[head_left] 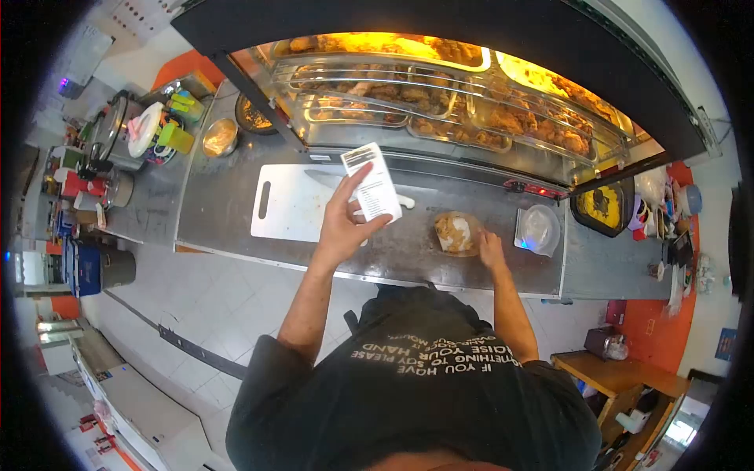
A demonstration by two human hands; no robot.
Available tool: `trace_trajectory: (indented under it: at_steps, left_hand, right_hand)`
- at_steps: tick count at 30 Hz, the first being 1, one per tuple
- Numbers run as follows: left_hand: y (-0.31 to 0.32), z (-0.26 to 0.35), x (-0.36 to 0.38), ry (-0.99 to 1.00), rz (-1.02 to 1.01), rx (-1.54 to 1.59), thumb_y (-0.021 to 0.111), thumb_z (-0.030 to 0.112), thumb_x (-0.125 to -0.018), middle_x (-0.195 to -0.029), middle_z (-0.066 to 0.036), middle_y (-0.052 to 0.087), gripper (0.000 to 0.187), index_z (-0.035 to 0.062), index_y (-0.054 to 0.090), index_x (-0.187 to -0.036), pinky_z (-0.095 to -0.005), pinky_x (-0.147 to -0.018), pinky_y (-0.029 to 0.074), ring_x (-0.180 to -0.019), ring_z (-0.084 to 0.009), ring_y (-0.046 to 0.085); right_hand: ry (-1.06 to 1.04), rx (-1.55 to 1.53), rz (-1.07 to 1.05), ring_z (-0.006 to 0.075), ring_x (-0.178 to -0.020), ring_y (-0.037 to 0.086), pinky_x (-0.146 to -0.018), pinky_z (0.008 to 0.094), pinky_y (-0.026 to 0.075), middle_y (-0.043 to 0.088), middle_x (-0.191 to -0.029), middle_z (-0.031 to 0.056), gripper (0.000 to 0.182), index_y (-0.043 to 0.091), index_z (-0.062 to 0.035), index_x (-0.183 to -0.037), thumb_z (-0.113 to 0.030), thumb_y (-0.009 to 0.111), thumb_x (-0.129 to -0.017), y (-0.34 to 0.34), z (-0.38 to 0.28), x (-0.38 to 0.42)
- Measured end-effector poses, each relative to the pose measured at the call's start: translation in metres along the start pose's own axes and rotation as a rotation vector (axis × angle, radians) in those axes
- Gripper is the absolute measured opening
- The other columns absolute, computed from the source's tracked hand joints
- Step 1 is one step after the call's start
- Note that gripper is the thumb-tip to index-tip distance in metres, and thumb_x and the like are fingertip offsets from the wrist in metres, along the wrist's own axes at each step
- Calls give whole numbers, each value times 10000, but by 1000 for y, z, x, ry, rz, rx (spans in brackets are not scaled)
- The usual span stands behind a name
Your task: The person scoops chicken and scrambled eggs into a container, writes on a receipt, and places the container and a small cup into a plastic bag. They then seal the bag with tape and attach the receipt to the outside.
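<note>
My left hand (338, 229) holds up a white printed slip (375, 187) between thumb and fingers, over the right part of a white cutting board (290, 208). A knife with a white handle (405, 202) lies partly behind the slip, its blade on the board. My right hand (491, 250) is closed at the right rim of a clear plastic tub (475, 237) on the counter. Inside the tub is brownish food with a white patch.
A lit glass warming cabinet (440, 165) with trays of fried food stands along the back. To the right are clear round lids (539, 229) and a black tray of yellow food (603, 206). A metal bowl (221, 138) sits at back left. The steel counter's front edge (393, 281) runs before me.
</note>
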State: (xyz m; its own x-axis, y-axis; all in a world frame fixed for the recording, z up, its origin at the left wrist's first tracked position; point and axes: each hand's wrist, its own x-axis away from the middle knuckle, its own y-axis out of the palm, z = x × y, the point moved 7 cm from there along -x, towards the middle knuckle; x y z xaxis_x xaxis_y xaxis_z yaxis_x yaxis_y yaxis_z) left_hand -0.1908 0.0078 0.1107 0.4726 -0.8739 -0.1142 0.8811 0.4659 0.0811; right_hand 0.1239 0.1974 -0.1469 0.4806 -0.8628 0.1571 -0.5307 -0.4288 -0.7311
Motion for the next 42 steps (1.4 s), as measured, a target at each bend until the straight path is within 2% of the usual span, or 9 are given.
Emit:
trace_trajectory:
  at_steps: [10,21,27,31,33,38,39,41,42]
  left_hand:
    - [170,43,4,201,-354,-116,746,-105,-714,-1389,-122,433,841,79,392,-1455,-291,-859,588,-1087,-225,624]
    - [453,5,42,210,-504,-16,726,-122,-721,-1408,-126,428,833,71,385,-1456,-290,-841,589,-1066,-217,643]
    - [555,-24,35,149,-526,-92,737,-117,-706,-1419,-99,417,854,80,388,-1460,-291,-844,578,-1092,-217,620]
    - [610,-53,10,214,-499,-274,782,-24,-697,-1300,-112,518,835,83,422,-1443,-311,-857,548,-1087,-209,612]
    - [640,-58,-7,230,-446,-248,783,-22,-700,-1281,-115,527,829,79,424,-1441,-302,-833,555,-1104,-208,599]
    - [713,-96,-56,120,-406,-162,771,-76,-699,-1317,-119,497,842,46,400,-1444,-311,-833,580,-1098,-215,611]
    - [727,-98,-71,107,-390,-178,772,-78,-698,-1314,-119,498,845,42,397,-1445,-313,-833,582,-1087,-214,619]
    - [752,-100,-90,107,-405,-188,767,-95,-696,-1368,-86,469,864,65,390,-1457,-297,-837,572,-1122,-181,587]
    - [766,-91,-99,127,-393,-198,773,-82,-693,-1346,-103,478,861,54,389,-1453,-308,-848,575,-1108,-201,603]
  right_hand:
    - [102,-233,290,405,-746,642,-699,459,469,640,-747,258,444,645,59,-893,-323,443,-995,-98,45,105]
    - [347,-78,548,393,-705,630,-685,475,450,614,-737,298,477,630,100,-842,-313,437,-979,-328,259,253]
    - [444,-22,675,450,-793,645,-744,519,462,631,-775,316,528,647,110,-840,-352,425,-966,-382,402,214]
    - [596,-249,512,477,-841,645,-750,524,473,645,-818,325,569,662,101,-835,-403,430,-962,-377,508,151]
    - [616,-64,445,460,-897,651,-782,504,482,658,-878,310,579,670,90,-916,-428,416,-967,-406,505,125]
    - [249,-441,255,320,-981,673,-855,402,513,689,-1066,208,357,650,-6,-1155,-280,575,-938,-480,520,77]
    - [241,-443,260,320,-981,673,-855,402,513,689,-1066,208,357,650,-6,-1155,-280,575,-938,-508,523,63]
    - [66,-325,375,167,-958,657,-801,319,517,702,-1069,125,257,655,5,-1148,-117,585,-933,-578,513,35]
    - [35,-317,477,182,-949,662,-799,315,515,704,-1055,131,251,657,7,-1139,-117,579,-935,-605,515,13]
